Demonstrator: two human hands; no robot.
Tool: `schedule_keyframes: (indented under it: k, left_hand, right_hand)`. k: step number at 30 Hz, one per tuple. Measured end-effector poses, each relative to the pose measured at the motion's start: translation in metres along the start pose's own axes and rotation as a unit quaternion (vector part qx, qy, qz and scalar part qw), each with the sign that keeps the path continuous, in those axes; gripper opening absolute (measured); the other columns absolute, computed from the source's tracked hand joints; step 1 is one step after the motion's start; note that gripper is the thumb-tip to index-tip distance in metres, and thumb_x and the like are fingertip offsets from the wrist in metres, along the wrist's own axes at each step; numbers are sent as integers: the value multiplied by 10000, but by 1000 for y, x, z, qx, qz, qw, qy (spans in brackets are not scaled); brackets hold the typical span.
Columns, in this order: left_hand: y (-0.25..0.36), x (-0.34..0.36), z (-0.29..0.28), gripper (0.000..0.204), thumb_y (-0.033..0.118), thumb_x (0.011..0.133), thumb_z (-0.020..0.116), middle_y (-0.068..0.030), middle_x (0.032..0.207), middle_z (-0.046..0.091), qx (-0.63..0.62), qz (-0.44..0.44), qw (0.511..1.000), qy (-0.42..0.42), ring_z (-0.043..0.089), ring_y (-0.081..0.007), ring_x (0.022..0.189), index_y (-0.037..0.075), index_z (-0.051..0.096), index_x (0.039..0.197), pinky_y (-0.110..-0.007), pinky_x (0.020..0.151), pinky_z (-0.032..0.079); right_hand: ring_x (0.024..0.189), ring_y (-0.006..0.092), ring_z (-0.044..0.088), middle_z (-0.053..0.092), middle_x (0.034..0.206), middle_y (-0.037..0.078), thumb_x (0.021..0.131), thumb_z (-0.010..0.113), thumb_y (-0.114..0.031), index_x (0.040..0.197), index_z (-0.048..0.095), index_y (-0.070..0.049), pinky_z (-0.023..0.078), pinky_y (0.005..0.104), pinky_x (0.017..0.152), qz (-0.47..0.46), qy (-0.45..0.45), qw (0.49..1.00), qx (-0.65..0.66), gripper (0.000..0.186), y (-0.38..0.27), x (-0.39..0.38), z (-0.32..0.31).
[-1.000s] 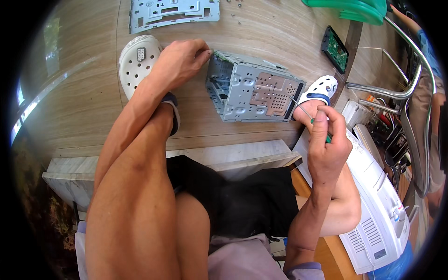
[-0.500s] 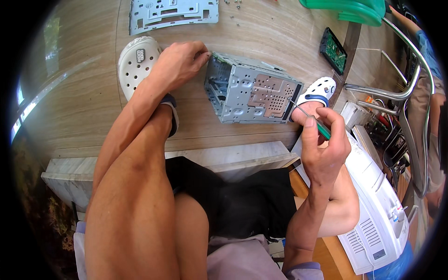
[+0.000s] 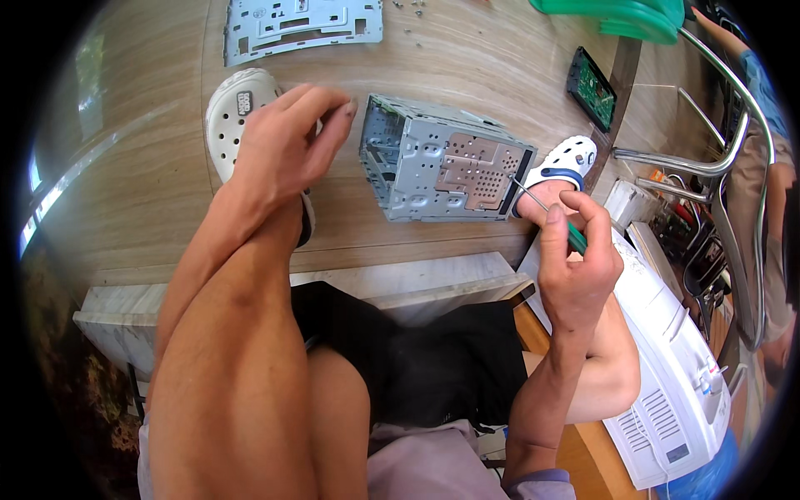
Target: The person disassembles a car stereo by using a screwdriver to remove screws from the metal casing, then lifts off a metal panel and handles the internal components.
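Note:
A grey perforated metal chassis box (image 3: pixel 442 162) lies on the wooden floor between my feet. My right hand (image 3: pixel 575 267) grips a green-handled screwdriver (image 3: pixel 550 212); its thin shaft points at the box's right end. My left hand (image 3: pixel 279 150) hovers just left of the box with fingers loosely curled and spread, holding nothing, fingertips close to the box's open left side.
A flat grey metal cover plate (image 3: pixel 300 25) lies on the floor beyond the box, with small screws near it. A green circuit board (image 3: pixel 590 87) sits at upper right. White clogs (image 3: pixel 237 108) are on my feet. A white printer (image 3: pixel 667 367) stands at right beside a metal chair frame (image 3: pixel 725 158).
My right hand has brought the screwdriver tip up to the box's right end. My left hand has lifted slightly off the box's left edge.

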State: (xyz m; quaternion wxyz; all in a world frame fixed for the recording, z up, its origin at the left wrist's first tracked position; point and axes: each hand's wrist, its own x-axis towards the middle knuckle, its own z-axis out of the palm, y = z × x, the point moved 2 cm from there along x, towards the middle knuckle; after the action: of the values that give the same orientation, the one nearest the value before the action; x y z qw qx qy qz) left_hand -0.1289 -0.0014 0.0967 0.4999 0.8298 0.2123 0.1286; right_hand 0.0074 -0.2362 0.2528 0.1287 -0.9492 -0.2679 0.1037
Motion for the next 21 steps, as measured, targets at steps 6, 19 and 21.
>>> schedule_keyframes:
  k: [6, 19, 21]
  left_hand:
    - [48, 18, -11, 108, 86, 802, 739, -77, 768, 632, 40, 292, 955, -40, 640, -225, 638, 53, 700, 897, -349, 532, 498]
    - [92, 46, 87, 125, 154, 756, 685, -74, 830, 605, 98, 424, 885, -162, 659, -216, 747, 36, 644, 768, -348, 596, 566]
    - [93, 47, 85, 122, 149, 756, 685, -76, 831, 607, 81, 422, 889, -156, 661, -218, 744, 35, 643, 764, -349, 595, 570]
  right_hand:
    - [753, 266, 729, 732, 901, 144, 947, 716, -80, 1037, 642, -9, 550, 334, 636, 52, -27, 998, -15, 137, 3, -2, -2]
    - [768, 179, 676, 699, 851, 123, 940, 727, -85, 1102, 660, -2, 525, 314, 692, 27, -9, 1000, 9, 194, -2, 2, 3]
    - [792, 198, 687, 707, 868, 128, 943, 716, -71, 1108, 653, 0, 539, 329, 725, -64, 8, 998, 0, 190, 0, 2, 3]
